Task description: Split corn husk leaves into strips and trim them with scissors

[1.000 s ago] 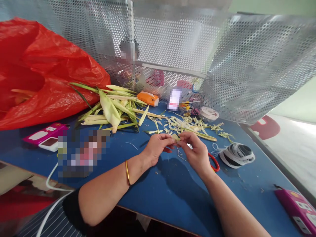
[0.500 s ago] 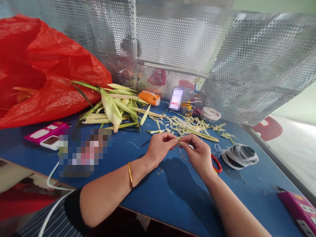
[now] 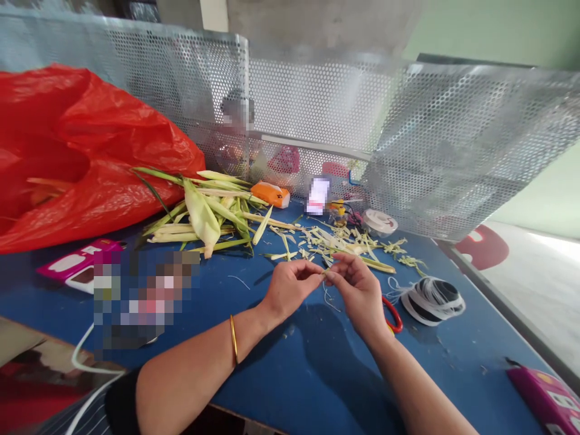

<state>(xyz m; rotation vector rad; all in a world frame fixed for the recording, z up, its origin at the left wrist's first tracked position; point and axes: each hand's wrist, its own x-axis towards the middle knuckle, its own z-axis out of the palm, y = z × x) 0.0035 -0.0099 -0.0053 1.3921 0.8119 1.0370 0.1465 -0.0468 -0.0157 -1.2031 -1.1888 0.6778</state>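
Observation:
My left hand [image 3: 290,289] pinches a small pale green piece of leaf [image 3: 325,272] between thumb and forefinger. Opposite it, my right hand [image 3: 360,293] grips the same piece, its thumb and forefinger almost touching the left fingertips. Fingers cover most of the piece. A thin white thread [image 3: 330,296] lies just below the fingertips; whether it joins the piece I cannot tell. Beside my right wrist shows the red handle of scissors [image 3: 395,315], partly hidden. A spool of white thread [image 3: 435,302] rests further right. Cut leaf strips [image 3: 347,241] lie scattered behind both hands.
Long green leaves [image 3: 202,211] are heaped at the left, against a red plastic bag [image 3: 104,163]. Behind stand an orange packet [image 3: 270,194], a lit phone [image 3: 318,196] and a tape roll [image 3: 380,222]. Purple boxes [image 3: 75,260] sit at both sides. Perforated metal panels [image 3: 312,103] border the table.
The view has tilted up slightly, so everything sits lower in the picture. Both hands keep their pinch on the piece; some right-hand fingers look a little more raised.

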